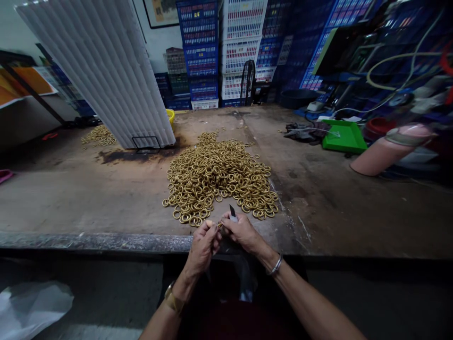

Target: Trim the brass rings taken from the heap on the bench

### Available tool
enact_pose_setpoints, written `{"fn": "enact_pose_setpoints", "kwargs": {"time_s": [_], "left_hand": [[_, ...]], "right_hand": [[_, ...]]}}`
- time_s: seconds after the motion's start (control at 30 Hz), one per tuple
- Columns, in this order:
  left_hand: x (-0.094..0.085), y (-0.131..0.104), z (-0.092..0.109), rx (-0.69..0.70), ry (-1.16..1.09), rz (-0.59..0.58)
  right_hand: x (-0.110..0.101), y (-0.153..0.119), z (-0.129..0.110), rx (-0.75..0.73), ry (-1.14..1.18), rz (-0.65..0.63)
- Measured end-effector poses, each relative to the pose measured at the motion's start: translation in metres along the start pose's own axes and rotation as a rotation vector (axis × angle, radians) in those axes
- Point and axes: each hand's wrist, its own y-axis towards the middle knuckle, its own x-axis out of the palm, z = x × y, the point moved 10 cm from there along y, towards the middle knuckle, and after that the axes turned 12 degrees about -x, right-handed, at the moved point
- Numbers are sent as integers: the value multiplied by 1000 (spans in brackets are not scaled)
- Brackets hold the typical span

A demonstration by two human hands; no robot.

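A large heap of brass-coloured rings (pixel 226 172) spreads over the worktable in front of me. Close to the table's front edge, my left hand (pixel 203 248) pinches a small gold ring (pixel 220 225), mostly covered by the fingertips. My right hand (pixel 244 233) is closed round a craft knife (pixel 232 213) whose dark, slanted blade points up and away from me. The right fingertips meet the left ones at the ring, touching or almost touching it. Most of the knife's handle is hidden in the palm.
A tall corrugated white panel (pixel 102 71) stands on a wire stand (pixel 146 144) at the left, with a smaller ring pile (pixel 99 136) beside it. To the right are a green tray (pixel 345 136) and a pink cylinder (pixel 387 148). Stacked crates (pixel 200 56) line the back.
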Motion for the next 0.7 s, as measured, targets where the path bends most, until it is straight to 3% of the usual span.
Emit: {"fn": "enact_pose_setpoints", "kwargs": {"time_s": [0.13,0.27,0.7], "left_hand": [[-1,-1,3,-2,-47,1],[-2,0,3,-5,-52,2],[0,0,2,22,61,-19]], "right_hand": [[-10,0,-15,-217,-362,42],[7,-8,-27,-392,-524,-109],[18,-11,-22,-388,-787,-236]]}}
